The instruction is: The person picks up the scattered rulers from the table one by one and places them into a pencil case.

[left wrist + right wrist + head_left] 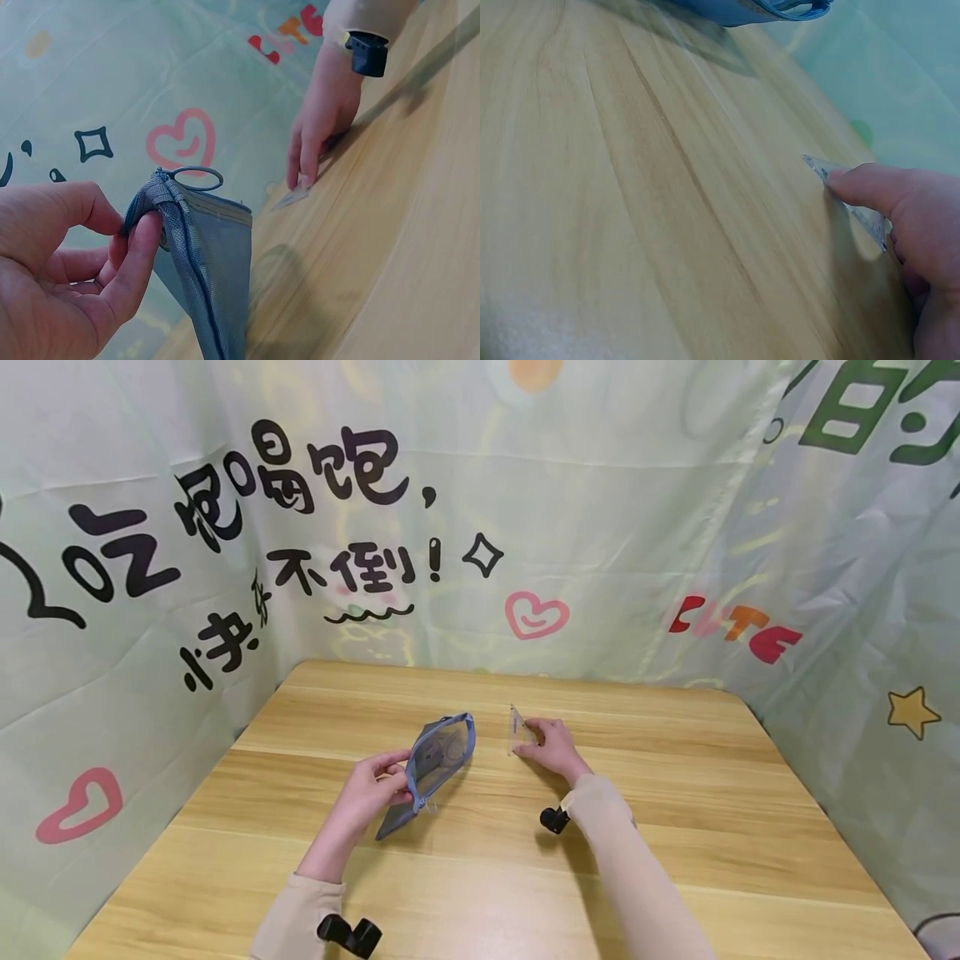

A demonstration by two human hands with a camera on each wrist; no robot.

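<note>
My left hand (372, 783) pinches the edge of a blue zippered mesh pouch (442, 752), which is held tilted above the table with its mouth open. In the left wrist view the zipper side of the pouch (202, 255) faces me, and a loop (199, 178) sticks out at its top corner. To the right, my right hand (553, 746) pinches a clear triangular set square (517, 732) between thumb and fingers. In the right wrist view the set square (866, 221) stands tilted just over the wood, its far side hidden by the hand.
A light wooden table (480, 877) lies under both hands. Printed fabric curtains (615, 527) with characters, hearts and stars enclose its back and sides. Small black cameras sit at the left wrist (349, 935) and right wrist (555, 820).
</note>
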